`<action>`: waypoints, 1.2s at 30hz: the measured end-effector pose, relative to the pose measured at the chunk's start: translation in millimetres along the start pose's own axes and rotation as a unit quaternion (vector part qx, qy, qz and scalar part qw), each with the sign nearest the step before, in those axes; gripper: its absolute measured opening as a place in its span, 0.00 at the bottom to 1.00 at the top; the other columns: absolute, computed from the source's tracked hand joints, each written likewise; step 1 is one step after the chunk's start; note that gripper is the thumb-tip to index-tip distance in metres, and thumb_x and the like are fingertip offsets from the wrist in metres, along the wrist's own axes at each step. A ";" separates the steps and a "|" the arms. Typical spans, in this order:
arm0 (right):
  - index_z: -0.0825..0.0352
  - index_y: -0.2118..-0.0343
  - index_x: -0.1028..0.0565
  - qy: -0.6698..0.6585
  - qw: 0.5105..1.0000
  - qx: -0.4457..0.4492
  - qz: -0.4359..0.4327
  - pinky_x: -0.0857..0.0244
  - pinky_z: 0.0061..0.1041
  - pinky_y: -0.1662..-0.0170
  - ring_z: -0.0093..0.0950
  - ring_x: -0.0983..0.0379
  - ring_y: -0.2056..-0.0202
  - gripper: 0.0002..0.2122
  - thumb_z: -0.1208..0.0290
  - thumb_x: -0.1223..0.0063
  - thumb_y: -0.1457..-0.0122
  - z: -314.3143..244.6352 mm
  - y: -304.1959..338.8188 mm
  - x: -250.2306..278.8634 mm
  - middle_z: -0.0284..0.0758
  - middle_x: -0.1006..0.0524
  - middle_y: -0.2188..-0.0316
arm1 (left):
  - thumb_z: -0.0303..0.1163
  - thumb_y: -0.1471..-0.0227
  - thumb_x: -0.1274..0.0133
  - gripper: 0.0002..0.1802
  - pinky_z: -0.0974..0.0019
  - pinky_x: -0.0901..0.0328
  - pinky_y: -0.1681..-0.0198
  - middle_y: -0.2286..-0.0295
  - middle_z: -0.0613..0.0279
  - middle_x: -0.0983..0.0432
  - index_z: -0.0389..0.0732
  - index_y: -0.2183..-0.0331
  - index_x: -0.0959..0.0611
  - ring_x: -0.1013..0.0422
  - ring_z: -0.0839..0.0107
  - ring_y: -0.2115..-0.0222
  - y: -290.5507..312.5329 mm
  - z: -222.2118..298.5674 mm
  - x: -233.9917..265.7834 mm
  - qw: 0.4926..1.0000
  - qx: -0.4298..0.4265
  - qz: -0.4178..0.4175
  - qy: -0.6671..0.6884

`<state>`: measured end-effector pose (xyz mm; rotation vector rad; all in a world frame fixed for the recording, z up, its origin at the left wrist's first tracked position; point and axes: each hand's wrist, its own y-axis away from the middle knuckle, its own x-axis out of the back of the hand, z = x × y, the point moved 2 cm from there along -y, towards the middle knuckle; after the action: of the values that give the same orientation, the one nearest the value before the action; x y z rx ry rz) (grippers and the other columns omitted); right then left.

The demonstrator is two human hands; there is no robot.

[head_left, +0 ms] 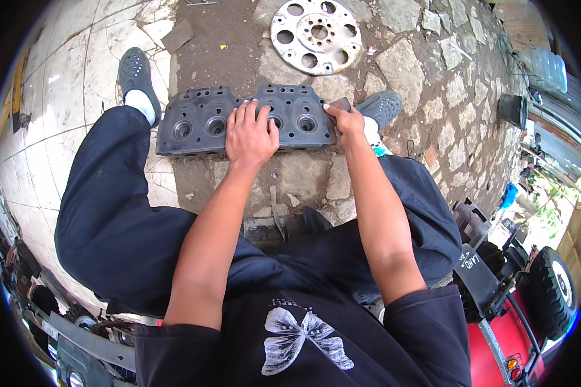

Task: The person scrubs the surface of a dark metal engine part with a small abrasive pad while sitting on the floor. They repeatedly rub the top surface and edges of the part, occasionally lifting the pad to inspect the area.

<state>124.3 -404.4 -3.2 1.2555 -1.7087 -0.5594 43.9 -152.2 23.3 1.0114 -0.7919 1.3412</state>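
A dark grey engine cylinder head (pixel 197 119) lies across the ground between my feet, its face with the round valve ports turned up. Flat on the middle of that face rests my left hand (pixel 248 134), fingers stretched out and holding nothing. My right hand (pixel 347 121) is closed at the right end of the cylinder head, pinching a small brown piece that looks like folded sandpaper (pixel 341 103). The fingers cover part of that piece.
A round metal flywheel plate (pixel 289 32) with several holes lies beyond the cylinder head. White tiles (pixel 58 97) are on the left, rough stone paving (pixel 400 68) on the right. A black bucket (pixel 513 111) stands far right; a red vehicle (pixel 497 351) with a spare wheel is at lower right.
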 end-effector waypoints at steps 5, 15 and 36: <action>0.74 0.48 0.21 -0.014 0.999 -0.004 -0.038 0.28 0.29 0.60 0.28 0.19 0.63 0.25 0.74 0.22 0.49 15.3 17.1 3.2 0.37 0.15 0.61 | 0.42 0.39 0.45 0.23 0.45 0.43 0.29 0.40 0.49 0.24 0.44 0.46 0.15 0.33 0.52 0.35 5.4 -5.3 0.4 1.000 0.007 0.009 -0.019; 0.65 0.62 0.22 -0.061 0.998 0.012 -0.014 0.46 0.27 0.78 0.20 0.37 0.82 0.15 0.72 0.22 0.47 6.9 26.6 -6.5 0.28 0.21 0.75 | 0.42 0.40 0.45 0.22 0.46 0.42 0.30 0.41 0.50 0.24 0.44 0.47 0.15 0.33 0.52 0.36 5.4 -5.8 1.7 1.000 0.004 0.014 -0.016; 0.74 0.55 0.19 -0.049 0.999 -0.003 0.019 0.36 0.28 0.73 0.24 0.27 0.75 0.19 0.74 0.22 0.47 24.2 10.3 14.8 0.34 0.17 0.69 | 0.43 0.39 0.45 0.21 0.47 0.40 0.32 0.43 0.48 0.23 0.43 0.49 0.14 0.30 0.51 0.39 0.4 6.0 4.5 0.999 -0.019 0.029 0.008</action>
<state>97.3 -417.6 -0.8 1.2065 -1.8075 -0.6123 44.5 -155.9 29.8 0.9533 -0.8365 1.3774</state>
